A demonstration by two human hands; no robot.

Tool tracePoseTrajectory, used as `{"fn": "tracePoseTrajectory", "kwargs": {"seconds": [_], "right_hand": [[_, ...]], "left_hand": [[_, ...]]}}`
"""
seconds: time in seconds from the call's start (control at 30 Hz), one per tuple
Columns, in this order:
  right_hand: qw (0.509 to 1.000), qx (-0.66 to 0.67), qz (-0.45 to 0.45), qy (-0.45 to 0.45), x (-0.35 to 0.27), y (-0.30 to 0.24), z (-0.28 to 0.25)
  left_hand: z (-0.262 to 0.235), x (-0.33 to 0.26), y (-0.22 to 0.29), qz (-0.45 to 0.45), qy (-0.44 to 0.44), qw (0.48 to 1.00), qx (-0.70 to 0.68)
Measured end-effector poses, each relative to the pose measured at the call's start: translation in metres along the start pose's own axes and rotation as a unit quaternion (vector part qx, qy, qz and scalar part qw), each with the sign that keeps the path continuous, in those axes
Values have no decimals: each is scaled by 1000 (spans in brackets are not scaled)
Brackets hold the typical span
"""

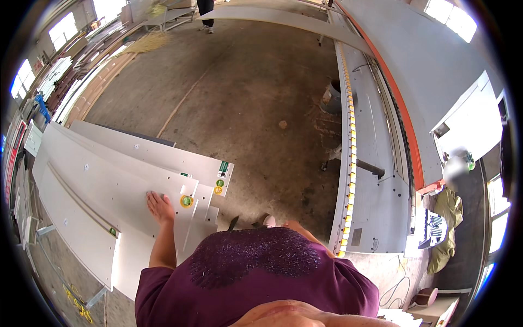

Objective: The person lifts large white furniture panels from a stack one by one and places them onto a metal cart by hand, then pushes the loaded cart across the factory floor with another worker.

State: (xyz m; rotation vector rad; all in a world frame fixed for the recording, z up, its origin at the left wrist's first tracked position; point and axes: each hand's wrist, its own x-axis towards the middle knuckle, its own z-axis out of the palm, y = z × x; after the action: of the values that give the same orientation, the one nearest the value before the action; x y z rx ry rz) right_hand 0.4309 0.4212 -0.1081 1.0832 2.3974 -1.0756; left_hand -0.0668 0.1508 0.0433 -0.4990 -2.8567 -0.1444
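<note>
My left hand (159,206) lies flat, fingers stretched out, on a wide white panel (122,188). Near its fingertips is a round green and yellow sticker (187,201). Several white panels are stacked here, overlapping unevenly; one panel (147,150) sticks out at the far side, with a green label (223,167) at its corner. A narrower panel (81,229) rests on the left side of the stack. My right hand (294,225) shows only in part, low in front of my purple shirt, and its fingers cannot be made out.
A long grey machine (376,163) runs along my right, with a row of yellow and white rollers (351,147) and an orange rail. A long board (289,20) spans the far end. Someone in dark trousers (205,11) stands far off. Stacked boards (87,87) line the left.
</note>
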Motion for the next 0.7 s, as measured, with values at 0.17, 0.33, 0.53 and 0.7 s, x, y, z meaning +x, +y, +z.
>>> {"fn": "tracePoseTrajectory", "kwargs": {"seconds": [0.17, 0.33, 0.53, 0.7], "right_hand": [[998, 44, 38, 25, -11, -2, -5], [999, 3, 32, 8, -19, -5, -11], [999, -10, 35, 8, -21, 0, -2], [999, -26, 24, -2, -22, -10, -1]], "left_hand": [[1, 0, 2, 5, -4, 1000, -13], [6, -2, -1, 9, 14, 1000, -26], [6, -1, -2, 22, 19, 999, -37], [2, -3, -2, 18, 18, 999, -34]]}}
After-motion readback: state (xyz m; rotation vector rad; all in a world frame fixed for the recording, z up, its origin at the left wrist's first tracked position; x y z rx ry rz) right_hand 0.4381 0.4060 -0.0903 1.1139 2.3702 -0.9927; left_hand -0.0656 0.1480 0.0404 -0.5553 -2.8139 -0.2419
